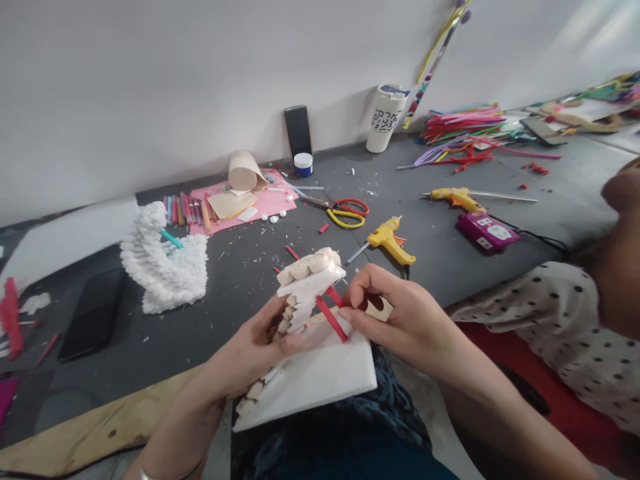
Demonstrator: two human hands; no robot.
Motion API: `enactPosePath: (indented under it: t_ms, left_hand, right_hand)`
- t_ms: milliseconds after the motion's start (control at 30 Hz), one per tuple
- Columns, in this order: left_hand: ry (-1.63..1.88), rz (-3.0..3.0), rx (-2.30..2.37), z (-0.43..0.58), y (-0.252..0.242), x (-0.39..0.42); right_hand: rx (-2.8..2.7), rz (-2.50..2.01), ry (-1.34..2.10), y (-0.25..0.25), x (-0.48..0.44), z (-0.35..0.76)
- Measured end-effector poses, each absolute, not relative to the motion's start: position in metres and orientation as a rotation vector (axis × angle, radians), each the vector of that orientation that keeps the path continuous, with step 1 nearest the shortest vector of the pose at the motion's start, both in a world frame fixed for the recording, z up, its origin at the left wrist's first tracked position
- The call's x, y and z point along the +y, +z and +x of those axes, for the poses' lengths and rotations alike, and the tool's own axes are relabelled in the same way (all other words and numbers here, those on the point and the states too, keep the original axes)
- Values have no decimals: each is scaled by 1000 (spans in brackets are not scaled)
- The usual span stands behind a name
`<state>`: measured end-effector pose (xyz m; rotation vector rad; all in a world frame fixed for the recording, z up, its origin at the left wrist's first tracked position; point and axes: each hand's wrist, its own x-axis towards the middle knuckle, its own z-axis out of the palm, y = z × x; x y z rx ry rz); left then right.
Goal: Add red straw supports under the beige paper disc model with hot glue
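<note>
My left hand (260,343) grips a white foam craft model (310,283) covered with rolled cream paper coils, held over a white foam board (325,380) on my lap. A red stick (331,319) leans against the model. My right hand (395,313) is closed in a pinch on a small cream paper coil (379,307) right beside the red stick and the model.
On the grey floor mat lie a yellow glue gun (387,239), a second glue gun (456,196), scissors (345,210), a pink box (486,230), a white fluffy swan-like model (163,260), a black phone (95,312), a pink sheet (250,200), a cup (385,118), and coloured straws (465,127). Another person's dotted sleeve (550,320) is at right.
</note>
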<state>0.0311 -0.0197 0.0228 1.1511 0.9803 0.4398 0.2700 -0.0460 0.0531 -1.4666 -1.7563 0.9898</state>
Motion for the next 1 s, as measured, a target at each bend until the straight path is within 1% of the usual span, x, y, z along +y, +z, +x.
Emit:
enactPosePath:
  t_ms: [300,800,1000]
  left_hand:
    - [448,1137,1057,32,27,-22]
    - [470,1186,971,33,26,-21]
    - [508,1157,1004,34,26,-21]
  right_hand:
    - [-1725,-1468,1016,52,-46,271]
    - [-1743,-1477,1049,53,-42,272]
    - [-1747,-1470,977,49,-39,272]
